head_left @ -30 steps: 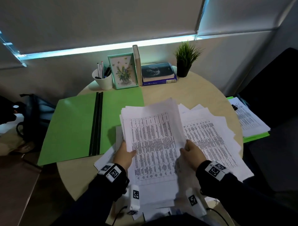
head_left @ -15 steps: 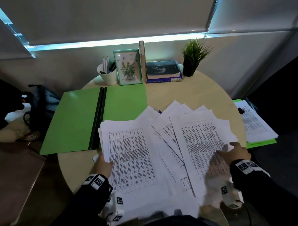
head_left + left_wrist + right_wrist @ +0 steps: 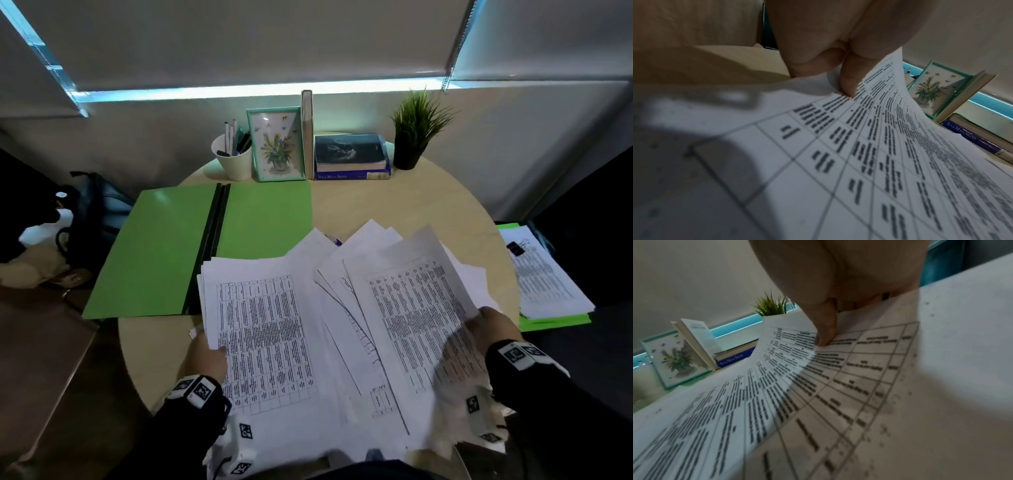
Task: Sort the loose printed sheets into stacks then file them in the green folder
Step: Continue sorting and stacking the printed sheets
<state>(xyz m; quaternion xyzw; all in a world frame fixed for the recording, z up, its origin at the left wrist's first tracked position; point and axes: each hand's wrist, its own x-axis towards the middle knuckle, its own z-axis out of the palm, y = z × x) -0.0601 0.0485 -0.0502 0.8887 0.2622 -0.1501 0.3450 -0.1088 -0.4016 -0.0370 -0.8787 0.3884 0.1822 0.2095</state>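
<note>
Loose printed sheets with tables lie fanned over the near half of a round table. My left hand [image 3: 207, 346] pinches the left edge of a small stack of sheets [image 3: 267, 335], thumb on top, as the left wrist view shows [image 3: 846, 84]. My right hand [image 3: 493, 325] grips the right edge of another printed sheet [image 3: 418, 308], thumb on its face [image 3: 826, 335], and lifts that edge off the pile. The green folder [image 3: 164, 253] lies open and flat at the left, with a black spine and nothing in it; the left stack overlaps its right flap.
At the table's back stand a white pen cup [image 3: 233, 161], a framed flower picture [image 3: 277, 144], an upright book, stacked books [image 3: 352, 157] and a potted plant [image 3: 414, 133]. A second green folder with clipped sheets [image 3: 544, 281] sits off the right edge. A dark bag [image 3: 92, 212] lies at the left.
One second ago both hands held one stack together. They have since drawn apart: the left carries its stack leftward, the right has gone to the right pile and now lifts a sheet's edge.
</note>
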